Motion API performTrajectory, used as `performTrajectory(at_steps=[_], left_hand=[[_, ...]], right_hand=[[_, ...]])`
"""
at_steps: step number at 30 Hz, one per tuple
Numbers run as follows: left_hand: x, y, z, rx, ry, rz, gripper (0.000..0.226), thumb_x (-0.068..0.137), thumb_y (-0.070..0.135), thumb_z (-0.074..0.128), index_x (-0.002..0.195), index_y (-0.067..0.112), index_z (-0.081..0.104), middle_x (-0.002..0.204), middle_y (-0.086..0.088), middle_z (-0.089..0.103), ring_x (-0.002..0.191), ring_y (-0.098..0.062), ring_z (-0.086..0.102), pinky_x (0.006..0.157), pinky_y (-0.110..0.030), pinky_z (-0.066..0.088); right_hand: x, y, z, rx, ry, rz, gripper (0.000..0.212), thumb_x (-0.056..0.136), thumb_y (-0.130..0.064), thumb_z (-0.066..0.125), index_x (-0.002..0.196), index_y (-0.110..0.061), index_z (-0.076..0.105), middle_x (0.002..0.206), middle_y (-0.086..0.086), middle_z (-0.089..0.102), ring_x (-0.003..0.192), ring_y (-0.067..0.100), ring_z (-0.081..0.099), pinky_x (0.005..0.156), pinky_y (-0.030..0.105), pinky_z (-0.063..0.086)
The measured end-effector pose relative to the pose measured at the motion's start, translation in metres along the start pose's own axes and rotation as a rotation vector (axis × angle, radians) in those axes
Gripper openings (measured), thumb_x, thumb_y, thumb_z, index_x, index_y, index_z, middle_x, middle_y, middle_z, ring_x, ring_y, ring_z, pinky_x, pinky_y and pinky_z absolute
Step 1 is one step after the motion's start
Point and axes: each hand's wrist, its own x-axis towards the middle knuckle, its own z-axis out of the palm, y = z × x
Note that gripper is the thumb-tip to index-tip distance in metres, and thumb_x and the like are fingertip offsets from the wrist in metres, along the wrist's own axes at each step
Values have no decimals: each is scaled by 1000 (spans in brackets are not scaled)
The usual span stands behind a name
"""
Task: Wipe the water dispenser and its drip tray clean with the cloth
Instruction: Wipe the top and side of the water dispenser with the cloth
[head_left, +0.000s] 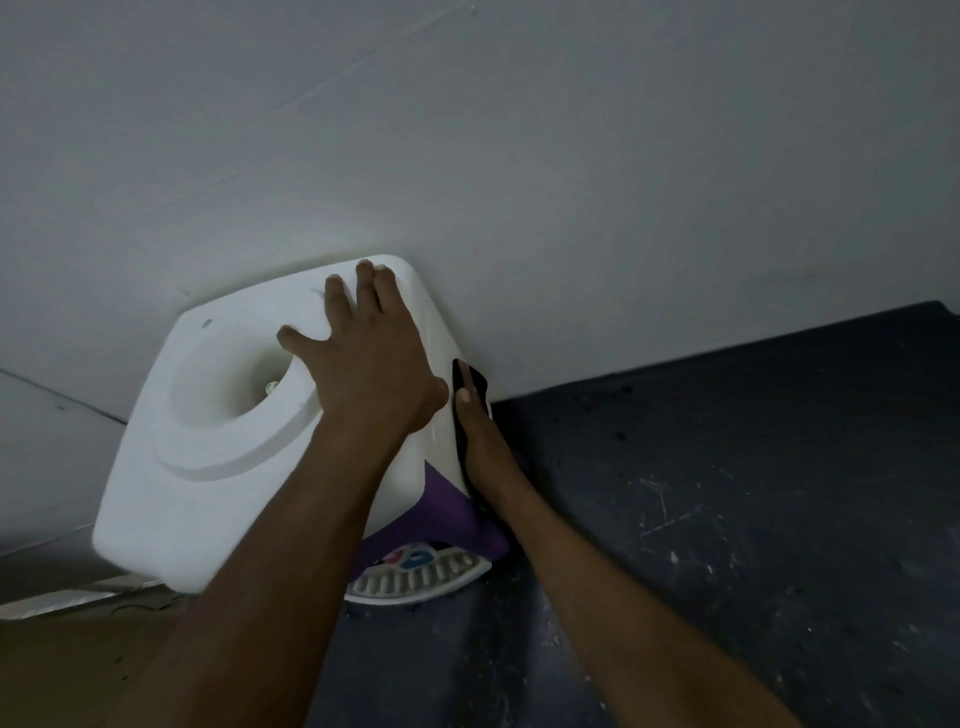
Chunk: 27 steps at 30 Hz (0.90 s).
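A white water dispenser (208, 467) with a purple front panel stands against the wall, seen from above. Its round bottle well is bare. My left hand (369, 364) lies flat on the dispenser's top, fingers spread and straight. My right hand (480, 441) presses a dark cloth (467, 382) flat against the dispenser's right side, thumb along the cloth. The white drip tray (415, 577) with its slotted grille sticks out at the bottom front, below red and blue taps.
A pale wall (519, 156) runs right behind the dispenser. The dispenser stands on a dark, scuffed counter (727, 493) speckled with white bits. A metal strip (62, 597) and a brown surface lie at the lower left.
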Motion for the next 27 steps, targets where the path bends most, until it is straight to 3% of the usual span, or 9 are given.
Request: performTrajectory(at_steps=[6,14,18,21,27], left_hand=[[0,4,2,25,32,0,111,82,41,73,157,9,-2,169,-5,-2,156,-28,-1,110,-73,22],[-1,3,1,-2,35,10,111,82,43,72,158,11,-2,169,-5,-3,156,-27,-2,111,-73,20],[-3,3,1,-10,43,7,110,82,42,73,158,11,-1,169,-5,-3,156,-27,-1,111,-73,20],[-3,3,2,1,43,9,111,82,42,72,158,10,-3,169,-5,-3,156,-27,-1,111,-73,21],[-5,4,0,11,40,9,110,84,42,71,158,10,-4,170,-6,-4,156,-27,-1,112,-74,20]], right_hand=[[-30,44,-6,-22,-19,-29,56,110,-47,27,164,-36,15,170,-16,19,156,2,17,131,44,14],[15,1,-10,-88,11,37,54,112,-47,20,164,-36,12,170,-8,17,155,12,18,125,31,16],[-12,17,-6,-13,13,20,53,111,-47,26,163,-39,18,168,-15,23,149,-1,25,119,23,21],[-36,38,-7,32,15,24,52,110,-47,28,162,-41,20,166,-21,27,147,-9,28,123,26,23],[-4,12,-11,-17,44,173,62,104,-66,22,161,-43,19,166,-10,27,149,6,22,112,26,14]])
